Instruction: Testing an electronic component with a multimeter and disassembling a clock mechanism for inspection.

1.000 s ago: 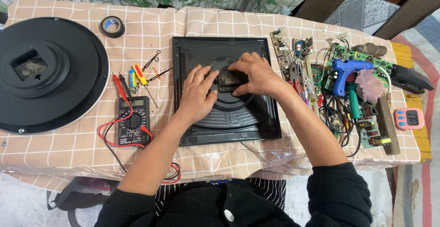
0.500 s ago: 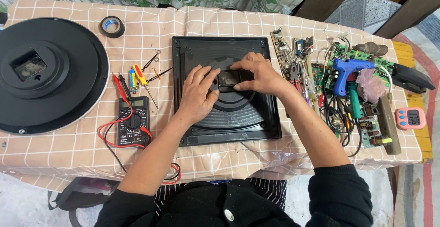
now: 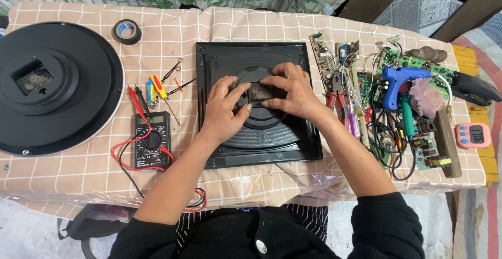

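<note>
At centre of tabletop, on checked peach cloth: square black panel with concentric raised rings, lying flat. Small dark rectangular module seated at middle of rings, pinched from both sides. Left hand grasping module's left edge, thumb below, fingertips on top edge. Right hand grasping module's right edge, fingers curled over top, thumb along lower side. Both hands resting on panel, wrists angled in from lower edge.

Left of panel, near: black multimeter with red and black leads trailing off front of tabletop; just above it, small screwdrivers with red, yellow and blue handles, plus tweezers. Farther left, well apart: large round black disc with square recess near its middle, white rim showing at outer edge. Roll of black tape at back, between disc and panel.

Right of panel, just beside: narrow circuit board, red-handled pliers. Farther right: blue glue gun lying on tangle of wires and green circuit boards. Pink digital timer near right edge of tabletop. Wooden-handled tool between boards and timer.
</note>
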